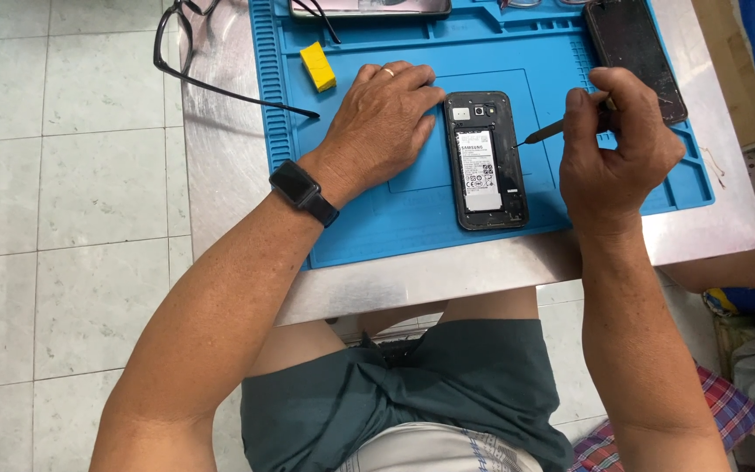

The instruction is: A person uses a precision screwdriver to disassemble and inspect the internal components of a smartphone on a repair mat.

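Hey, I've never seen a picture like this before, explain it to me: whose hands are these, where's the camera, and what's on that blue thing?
There is no machine here, just a person's two bare hands, filmed by a camera worn on their head and looking down.

On a metal table lies a blue rubber work mat. On it sits a black phone with its back cover off, battery showing.

The left hand, with a ring and a black wristwatch, presses flat on the mat, touching the phone's left edge. The right hand holds a thin brown-handled tool, its tip at the phone's right edge.

Also there: a small yellow block, black-framed glasses, and a dark phone panel.
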